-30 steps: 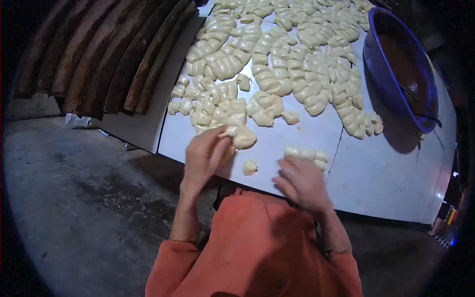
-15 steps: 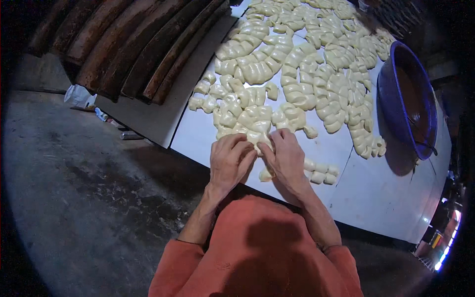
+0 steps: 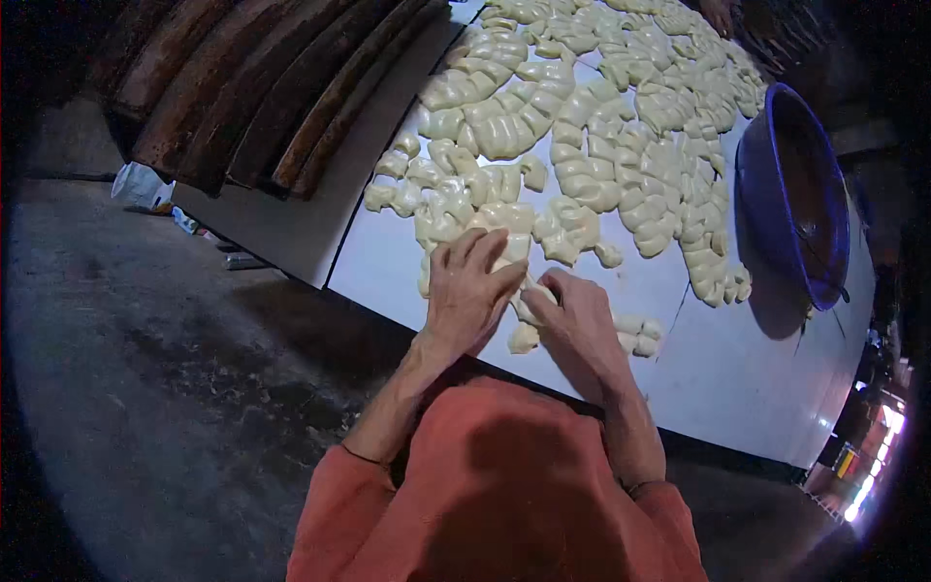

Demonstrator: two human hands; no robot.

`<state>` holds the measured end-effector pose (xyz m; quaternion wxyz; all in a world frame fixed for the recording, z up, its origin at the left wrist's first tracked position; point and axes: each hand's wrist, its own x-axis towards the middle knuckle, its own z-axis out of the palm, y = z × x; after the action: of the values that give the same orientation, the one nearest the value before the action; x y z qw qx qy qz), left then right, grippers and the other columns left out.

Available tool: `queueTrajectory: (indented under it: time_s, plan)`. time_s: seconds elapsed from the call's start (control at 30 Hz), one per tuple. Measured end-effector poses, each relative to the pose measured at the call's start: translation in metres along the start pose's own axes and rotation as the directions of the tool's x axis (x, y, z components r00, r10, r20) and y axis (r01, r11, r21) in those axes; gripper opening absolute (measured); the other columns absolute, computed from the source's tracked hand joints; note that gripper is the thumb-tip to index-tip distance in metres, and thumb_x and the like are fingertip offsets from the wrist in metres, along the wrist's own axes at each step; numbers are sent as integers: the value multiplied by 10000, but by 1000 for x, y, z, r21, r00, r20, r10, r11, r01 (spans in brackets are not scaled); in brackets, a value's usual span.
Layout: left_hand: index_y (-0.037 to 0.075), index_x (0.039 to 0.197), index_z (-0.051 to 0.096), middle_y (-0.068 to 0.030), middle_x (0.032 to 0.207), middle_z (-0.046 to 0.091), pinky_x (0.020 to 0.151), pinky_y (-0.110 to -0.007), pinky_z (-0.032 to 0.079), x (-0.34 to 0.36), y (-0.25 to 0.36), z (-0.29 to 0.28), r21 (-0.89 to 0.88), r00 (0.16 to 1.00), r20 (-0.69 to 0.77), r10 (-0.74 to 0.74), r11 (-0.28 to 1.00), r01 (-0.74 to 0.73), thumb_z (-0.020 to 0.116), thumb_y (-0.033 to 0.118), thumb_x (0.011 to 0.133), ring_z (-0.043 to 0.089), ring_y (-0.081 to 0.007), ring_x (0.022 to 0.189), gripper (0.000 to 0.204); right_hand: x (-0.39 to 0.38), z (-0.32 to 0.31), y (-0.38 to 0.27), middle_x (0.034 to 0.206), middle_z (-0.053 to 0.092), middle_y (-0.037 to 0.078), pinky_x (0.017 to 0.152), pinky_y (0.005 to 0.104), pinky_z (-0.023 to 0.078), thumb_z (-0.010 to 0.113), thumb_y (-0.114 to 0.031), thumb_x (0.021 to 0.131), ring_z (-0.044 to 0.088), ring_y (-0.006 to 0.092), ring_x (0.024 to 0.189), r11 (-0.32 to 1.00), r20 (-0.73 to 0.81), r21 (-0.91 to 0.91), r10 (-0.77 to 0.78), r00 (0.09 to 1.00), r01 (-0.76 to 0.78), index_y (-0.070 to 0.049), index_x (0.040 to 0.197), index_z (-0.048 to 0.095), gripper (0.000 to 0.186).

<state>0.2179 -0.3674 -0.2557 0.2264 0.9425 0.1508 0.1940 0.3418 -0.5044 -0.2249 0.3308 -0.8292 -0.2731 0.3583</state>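
Observation:
My left hand (image 3: 475,276) lies over a pale, glossy dough piece (image 3: 504,215) near the table's front edge, fingers spread on it. My right hand (image 3: 577,320) is just to its right and a little lower, fingers curled and pinched on a stretched dough strip (image 3: 530,297) that runs from that piece. A small dough lump (image 3: 524,339) lies below the hands, and a short segmented piece (image 3: 638,338) is right of my right hand. Many more scored, segmented dough pieces (image 3: 621,136) spread over the white tabletop (image 3: 737,388) beyond the hands.
A purple basin (image 3: 776,242) with brown contents and a thin handle in it stands at the right. Dark, rusty curved troughs (image 3: 223,97) lie at the back left on a board (image 3: 281,242). White scraps (image 3: 136,184) sit below them, above a stained concrete floor (image 3: 145,369).
Both hands came together at the dough since a second ago. In the last half second my left hand moved up over the piece, while my right drew slightly down and right with a strip.

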Motion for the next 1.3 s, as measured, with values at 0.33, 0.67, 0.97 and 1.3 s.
queueTrajectory:
  time_s: [0.33, 0.67, 0.97, 1.3]
  plan:
    - [141, 1072, 727, -106, 1293, 571, 997, -469, 323, 7, 7, 9, 31, 996, -49, -69, 997, 70, 736, 196, 832, 485, -293, 1236, 247, -58, -75, 12, 874, 605, 70, 702, 338, 547, 621, 35, 782, 624, 187, 785, 405, 22, 911, 135, 991, -76, -38, 1085, 548, 320]
    - [-11, 1107, 651, -53, 952, 690, 725, -231, 513, 20, 34, 20, -797, 806, 557, -201, 143, 587, 716, 149, 908, 645, -84, 839, 264, -37, -49, 6, 1225, 590, 94, 790, 302, 526, 628, -24, 882, 614, 139, 893, 593, 54, 792, 170, 984, -146, -22, 1130, 625, 248]
    - [1, 1212, 536, -86, 1017, 668, 810, -269, 544, 4, 14, 20, -835, 774, 549, -314, -162, 527, 610, 26, 940, 670, -145, 887, 283, -19, -34, 19, 1146, 603, 130, 862, 323, 535, 642, -30, 901, 628, 181, 997, 504, 18, 864, 4, 1000, -18, -56, 1264, 436, 418]
    - [45, 1466, 413, -234, 1232, 635, 920, -371, 499, 46, 37, -19, -530, 907, 422, 6, 813, 241, 748, 171, 833, 649, -327, 1123, 727, -13, -39, 14, 950, 643, 50, 718, 246, 519, 680, -71, 888, 626, 107, 824, 787, 60, 616, -57, 997, 8, -15, 1137, 606, 265]
